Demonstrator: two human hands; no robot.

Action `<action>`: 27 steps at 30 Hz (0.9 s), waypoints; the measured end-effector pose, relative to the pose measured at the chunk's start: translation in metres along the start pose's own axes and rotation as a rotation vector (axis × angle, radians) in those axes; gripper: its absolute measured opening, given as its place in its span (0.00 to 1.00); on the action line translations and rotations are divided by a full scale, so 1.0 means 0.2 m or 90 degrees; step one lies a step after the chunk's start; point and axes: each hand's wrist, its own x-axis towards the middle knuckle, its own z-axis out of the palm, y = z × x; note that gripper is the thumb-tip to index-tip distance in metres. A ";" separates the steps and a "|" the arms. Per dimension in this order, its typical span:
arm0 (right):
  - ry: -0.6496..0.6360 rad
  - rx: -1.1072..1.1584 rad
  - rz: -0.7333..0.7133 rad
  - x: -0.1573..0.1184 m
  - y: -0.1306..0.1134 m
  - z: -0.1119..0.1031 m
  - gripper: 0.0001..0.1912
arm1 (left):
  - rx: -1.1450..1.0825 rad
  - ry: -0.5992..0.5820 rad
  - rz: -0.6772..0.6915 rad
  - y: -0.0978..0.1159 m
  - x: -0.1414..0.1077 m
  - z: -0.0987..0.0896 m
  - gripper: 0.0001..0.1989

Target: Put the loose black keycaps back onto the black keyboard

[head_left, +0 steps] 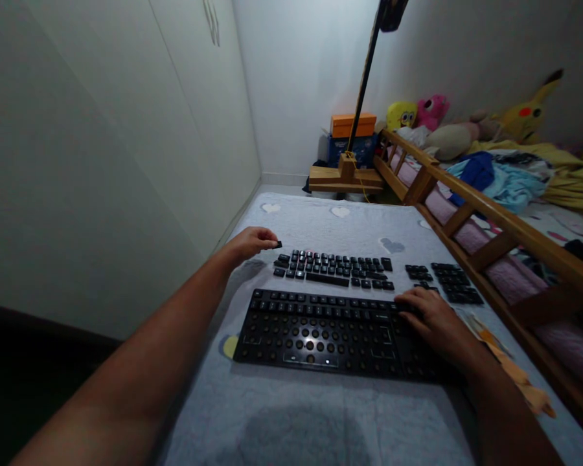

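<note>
At the left, my left hand [255,242] pinches a small black keycap [278,244] between thumb and fingertips, just above the bedsheet. A black keyboard [315,333] lies flat in front of me. Its upper rows carry keycaps, while round key stems show bare in the lower rows. My right hand [432,314] rests over the keyboard's upper right part, fingers bent and thumb beneath them; what lies between them is hidden. Beyond the keyboard, loose keycaps [340,264] sit in rows, including a long space bar [327,279].
More loose keycaps [454,281] are grouped at the right. Near my right forearm lies a crumpled orange item [508,366]. A wooden bed rail [495,223] borders the right side, and a white wardrobe [126,142] the left. A dark pole on a wooden base [328,176] stands at the far end.
</note>
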 end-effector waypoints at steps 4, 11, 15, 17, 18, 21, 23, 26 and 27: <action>0.013 0.005 -0.008 0.00 -0.01 -0.01 0.13 | -0.030 -0.029 0.027 0.00 -0.25 -0.04 0.16; 0.110 -0.014 -0.032 0.01 -0.03 0.01 0.14 | -0.004 -0.082 0.000 -0.06 -0.62 0.03 0.13; 0.122 -0.026 -0.044 0.02 -0.04 0.03 0.14 | 0.084 -0.087 -0.026 -0.10 -0.68 0.09 0.12; 0.117 -0.029 -0.047 0.02 -0.04 0.04 0.14 | 0.106 -0.084 -0.032 -0.10 -0.69 0.10 0.12; 0.114 -0.029 -0.048 0.02 -0.04 0.04 0.14 | 0.106 -0.084 -0.033 -0.10 -0.69 0.11 0.12; 0.109 -0.029 -0.041 0.03 -0.05 0.04 0.13 | 0.108 -0.073 -0.027 -0.10 -0.69 0.11 0.11; 0.105 -0.027 -0.033 0.03 -0.05 0.04 0.13 | 0.120 -0.054 -0.019 -0.10 -0.70 0.12 0.10; 0.097 -0.016 -0.028 0.03 -0.05 0.03 0.13 | 0.099 -0.027 -0.026 -0.12 -0.71 0.12 0.10; 0.093 -0.013 -0.028 0.03 -0.05 0.03 0.13 | 0.077 -0.026 -0.032 -0.12 -0.71 0.13 0.10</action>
